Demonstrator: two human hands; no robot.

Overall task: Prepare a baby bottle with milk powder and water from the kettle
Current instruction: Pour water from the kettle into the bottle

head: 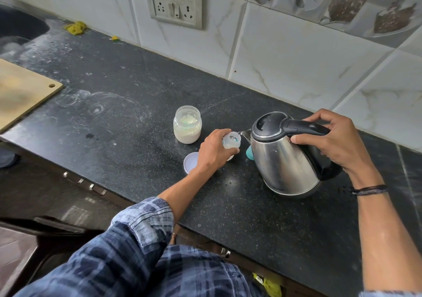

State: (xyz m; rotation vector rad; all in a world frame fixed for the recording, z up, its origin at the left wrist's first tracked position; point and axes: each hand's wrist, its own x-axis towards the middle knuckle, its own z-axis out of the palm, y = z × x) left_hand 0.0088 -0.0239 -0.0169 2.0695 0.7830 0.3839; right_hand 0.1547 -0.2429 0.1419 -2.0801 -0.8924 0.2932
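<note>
Spreading wide left of the jar, the bench meets the tiled wall; left hand grips the bottle; right hand clasps the kettle handle.

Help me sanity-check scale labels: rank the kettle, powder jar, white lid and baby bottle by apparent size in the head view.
1. kettle
2. powder jar
3. white lid and baby bottle: not ranked, because the left hand hides much of both.
</note>
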